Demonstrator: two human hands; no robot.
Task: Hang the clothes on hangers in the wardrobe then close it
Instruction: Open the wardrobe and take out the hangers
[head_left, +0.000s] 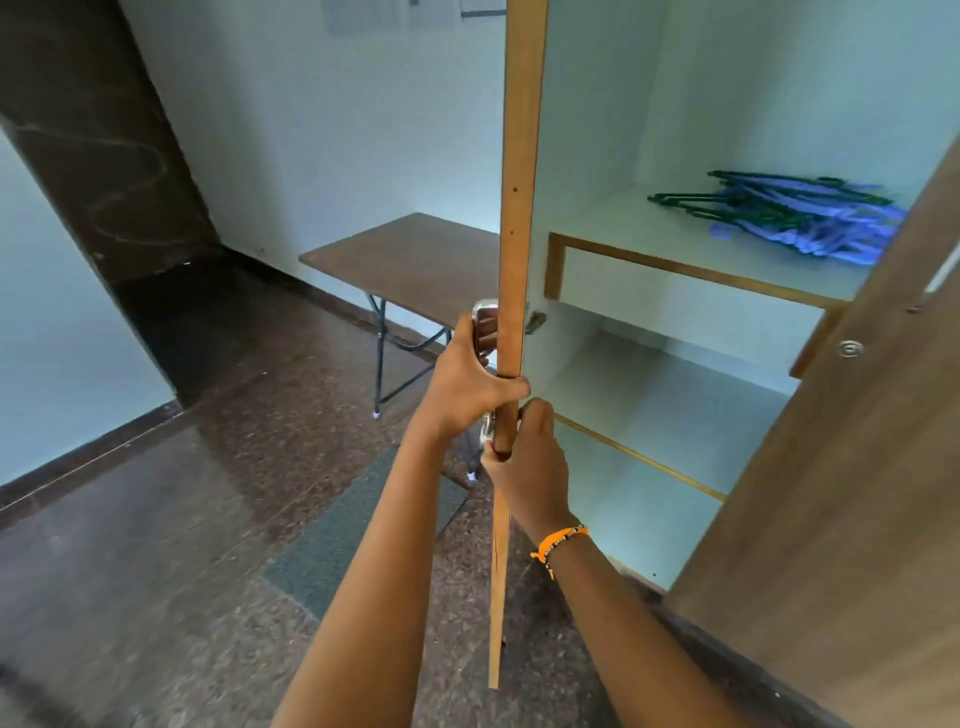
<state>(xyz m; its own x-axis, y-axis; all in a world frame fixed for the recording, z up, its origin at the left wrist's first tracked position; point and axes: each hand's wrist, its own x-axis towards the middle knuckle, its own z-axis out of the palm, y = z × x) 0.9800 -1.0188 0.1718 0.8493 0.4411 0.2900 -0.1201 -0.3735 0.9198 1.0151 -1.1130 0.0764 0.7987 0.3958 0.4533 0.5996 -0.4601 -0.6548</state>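
Note:
The wardrobe's left door (519, 208) stands edge-on to me, a thin wooden strip running from top to bottom of the view. My left hand (467, 384) grips its metal handle (483, 317), with the thumb wrapped over the door's edge. Just below, my right hand (530, 467) grips the same edge from the inner side. The wardrobe (649, 405) is open and shows pale shelves. A pile of blue and green hangers (795, 218) lies on the upper shelf. No clothes are in view.
The wardrobe's right door (841, 493) stands open at the right. A brown folding table (415, 265) stands against the wall behind the left door. A dark doorway (104, 156) is at the far left, and a grey mat (358, 525) lies on the speckled floor.

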